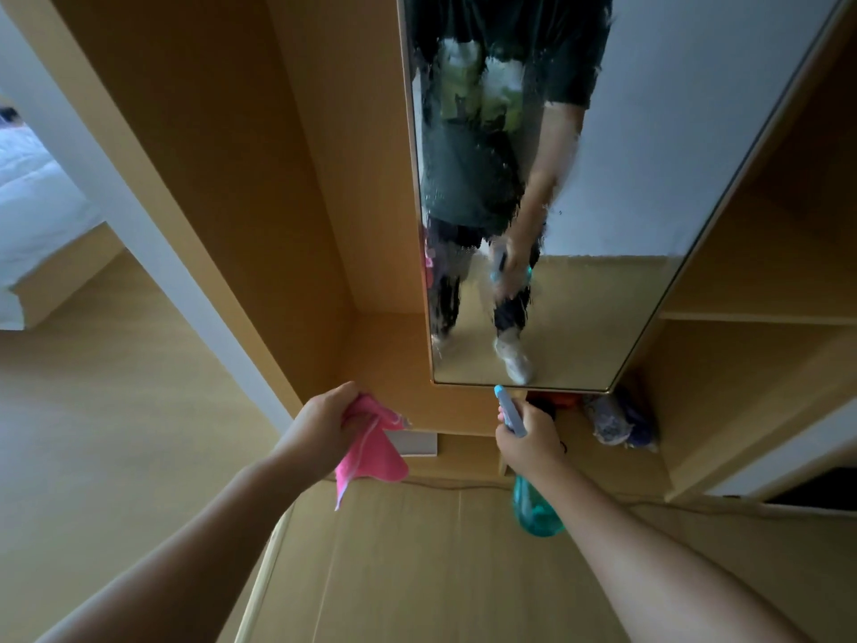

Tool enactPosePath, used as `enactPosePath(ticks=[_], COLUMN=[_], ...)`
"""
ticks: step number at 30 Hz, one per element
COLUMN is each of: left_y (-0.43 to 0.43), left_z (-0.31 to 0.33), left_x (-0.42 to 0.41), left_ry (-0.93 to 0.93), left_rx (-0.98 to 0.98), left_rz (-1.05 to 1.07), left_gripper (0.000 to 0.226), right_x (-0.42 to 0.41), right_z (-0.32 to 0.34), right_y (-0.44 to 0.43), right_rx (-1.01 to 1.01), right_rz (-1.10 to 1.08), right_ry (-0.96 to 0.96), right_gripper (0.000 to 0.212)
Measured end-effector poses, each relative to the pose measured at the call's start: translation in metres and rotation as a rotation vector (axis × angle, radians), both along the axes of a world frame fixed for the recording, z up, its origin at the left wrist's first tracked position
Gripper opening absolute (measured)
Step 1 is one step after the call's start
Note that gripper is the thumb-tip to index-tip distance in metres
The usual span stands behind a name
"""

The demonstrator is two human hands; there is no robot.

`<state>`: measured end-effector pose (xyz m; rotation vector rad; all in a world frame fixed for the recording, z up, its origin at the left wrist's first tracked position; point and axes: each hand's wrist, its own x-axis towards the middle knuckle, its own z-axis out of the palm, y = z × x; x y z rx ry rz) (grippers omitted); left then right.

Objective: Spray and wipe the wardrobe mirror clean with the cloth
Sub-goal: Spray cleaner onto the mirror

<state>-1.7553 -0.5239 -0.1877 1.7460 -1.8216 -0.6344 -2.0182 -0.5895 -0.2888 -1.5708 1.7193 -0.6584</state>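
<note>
The tall wardrobe mirror point(626, 187) hangs in a wooden wardrobe ahead of me. Its left half is covered with wet spray droplets and streaks, blurring the reflection of a person. My left hand point(327, 422) grips a pink cloth point(371, 450) that dangles below the fist, left of the mirror's lower edge. My right hand point(528, 438) is shut on a teal spray bottle point(533, 505); its light blue nozzle point(505, 403) points up at the mirror's bottom edge.
Open wardrobe shelves point(760, 317) stand to the right, with bundled items point(619, 417) on the low ledge under the mirror. A wooden panel point(232, 178) runs on the left, and beyond it a bed with white bedding point(32, 206). A cardboard-coloured surface point(417, 573) lies below my arms.
</note>
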Motion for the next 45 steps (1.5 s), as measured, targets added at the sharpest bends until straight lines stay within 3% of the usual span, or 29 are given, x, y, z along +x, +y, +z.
enactPosePath(ticks=[16,22,33,45], left_y=[-0.020,-0.025,-0.036,-0.057], left_z=[-0.006,0.001,0.003,0.018], left_x=[-0.049,-0.069,-0.095,-0.137], left_ry=[0.036,0.039,0.006,0.014], left_rx=[0.063,0.048,0.073,0.054], left_rz=[-0.075,-0.135,-0.163,-0.167], left_gripper=[0.017,0.029,0.019,0.023], right_x=[-0.069,-0.095,-0.123,-0.151], right_z=[-0.002,0.000,-0.002,0.056], right_y=[0.006,0.010,0.014,0.011], right_rx=[-0.061,0.039,0.071,-0.122], right_rz=[-0.123,-0.184,-0.282,-0.191], right_ry=[0.021,-0.050,-0.115,-0.255], right_gripper=[0.012,0.027,0.016,0.020])
